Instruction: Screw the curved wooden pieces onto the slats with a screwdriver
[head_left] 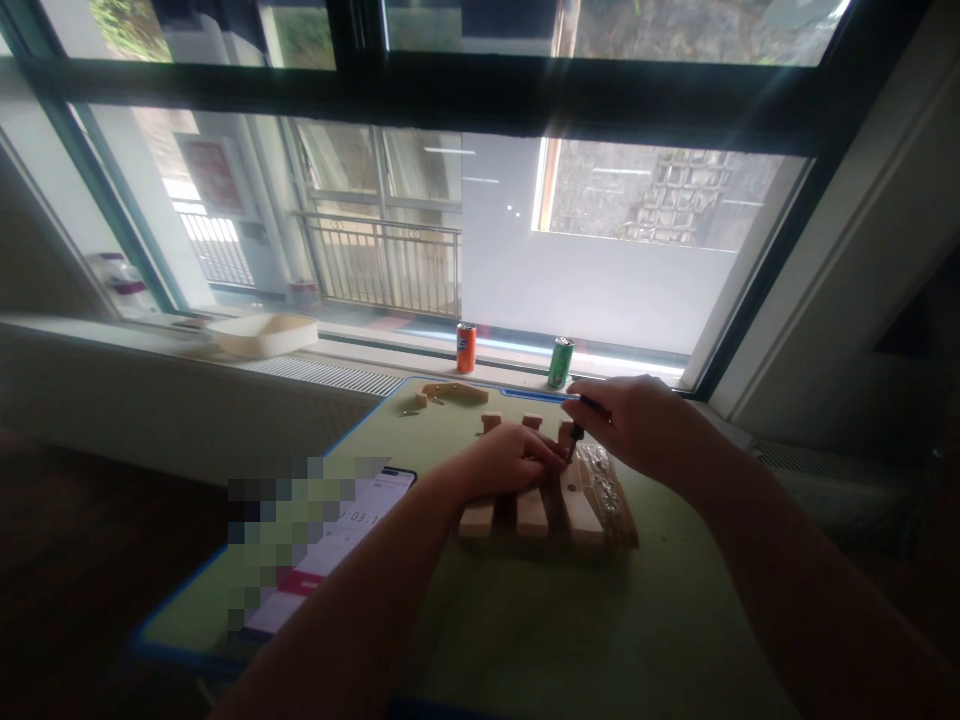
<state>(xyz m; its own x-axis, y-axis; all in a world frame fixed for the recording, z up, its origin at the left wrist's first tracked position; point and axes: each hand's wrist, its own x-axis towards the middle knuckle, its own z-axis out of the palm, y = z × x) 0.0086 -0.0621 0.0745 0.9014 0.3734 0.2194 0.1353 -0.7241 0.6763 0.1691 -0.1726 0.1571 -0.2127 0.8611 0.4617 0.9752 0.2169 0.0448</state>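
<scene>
On the windowsill sit a cream, shallow plastic basin, an orange drinks can and a green drinks can; what these hold is hidden. A crinkled, shiny packet lies along the right side of a pale wooden slatted piece on the green, blue-edged desk; its contents are too blurred to tell.

The right forearm reaches in from the right, with the right hand raised above the slats, back upward. Its fingers curl around a dark-handled screwdriver, which slants down to the rightmost slat. The left forearm crosses from the lower left, and the left hand lies palm down over the slats. Its fingers reach close to the screwdriver's tip; whether they pinch something there I cannot tell. A phone lies left of the left forearm.
</scene>
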